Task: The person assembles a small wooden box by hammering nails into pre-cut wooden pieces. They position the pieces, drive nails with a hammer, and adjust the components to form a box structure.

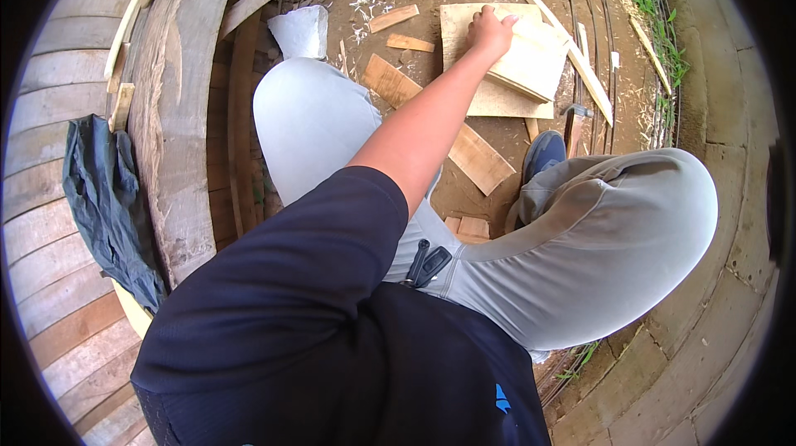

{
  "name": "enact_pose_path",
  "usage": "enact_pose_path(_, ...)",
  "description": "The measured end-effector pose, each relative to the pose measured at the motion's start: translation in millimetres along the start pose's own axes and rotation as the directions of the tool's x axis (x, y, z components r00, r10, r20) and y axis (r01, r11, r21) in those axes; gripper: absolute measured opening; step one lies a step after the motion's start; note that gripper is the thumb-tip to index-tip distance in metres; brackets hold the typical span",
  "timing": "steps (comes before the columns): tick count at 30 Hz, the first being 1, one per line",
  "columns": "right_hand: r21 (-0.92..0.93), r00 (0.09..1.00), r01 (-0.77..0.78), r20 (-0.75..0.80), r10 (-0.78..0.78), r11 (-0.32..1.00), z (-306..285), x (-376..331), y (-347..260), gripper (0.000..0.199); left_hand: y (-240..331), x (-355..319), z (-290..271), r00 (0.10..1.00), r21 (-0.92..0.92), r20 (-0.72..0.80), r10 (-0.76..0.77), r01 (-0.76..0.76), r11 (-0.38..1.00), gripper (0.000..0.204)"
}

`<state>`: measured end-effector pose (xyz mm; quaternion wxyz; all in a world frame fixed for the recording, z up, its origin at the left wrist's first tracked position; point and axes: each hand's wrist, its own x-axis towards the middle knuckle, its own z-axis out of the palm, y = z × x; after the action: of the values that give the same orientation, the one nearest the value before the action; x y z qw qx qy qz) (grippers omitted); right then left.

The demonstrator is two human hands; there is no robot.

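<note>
My left hand [491, 30] reaches forward between my knees, its fingers bent over the far edge of a pale wooden board [535, 56]. That board lies at a slant on top of a second flat piece of light wood [510, 104], with its near edge showing above the lower piece. Part of the boards is covered by my hand and forearm. My right hand is out of the picture. A hammer [574, 127] stands beside my shoe, just right of the boards.
Wood offcuts [394, 18] and a longer plank [481, 160] lie on the dirt. A whitish block [299, 31] sits beyond my left knee. A narrow strip [580, 73] leans at the right. Dark cloth [112, 206] hangs at the left by a thick beam [186, 114].
</note>
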<state>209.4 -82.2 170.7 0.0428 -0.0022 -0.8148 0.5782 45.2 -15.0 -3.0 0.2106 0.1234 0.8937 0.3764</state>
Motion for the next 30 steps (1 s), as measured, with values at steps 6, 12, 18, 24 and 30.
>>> enact_pose_path(6,-0.009,1.000,0.013,-0.005,-0.013,1.000,-4,5,-3,0.036,0,0,3,1.000,-0.020,-0.007,-0.002,0.002,1.000,0.070)
enact_pose_path(12,-0.109,0.991,0.119,-0.056,-0.125,0.987,-55,-11,-36,0.036,-11,12,13,0.999,-0.044,-0.034,0.025,-0.027,0.999,0.065)
enact_pose_path(18,-0.334,0.927,0.350,-0.012,-0.375,0.875,-114,-49,-101,0.037,-8,14,13,0.998,-0.074,-0.055,0.030,-0.034,0.997,0.066)
enact_pose_path(24,-0.493,0.844,0.511,0.132,-0.520,0.705,-123,-68,-127,0.038,-1,6,8,1.000,-0.054,-0.024,0.009,-0.011,0.999,0.067)
enact_pose_path(30,-0.582,0.806,0.503,0.050,-0.589,0.639,-144,-87,-133,0.039,-14,17,18,0.993,-0.085,-0.081,0.087,-0.094,0.992,0.068)
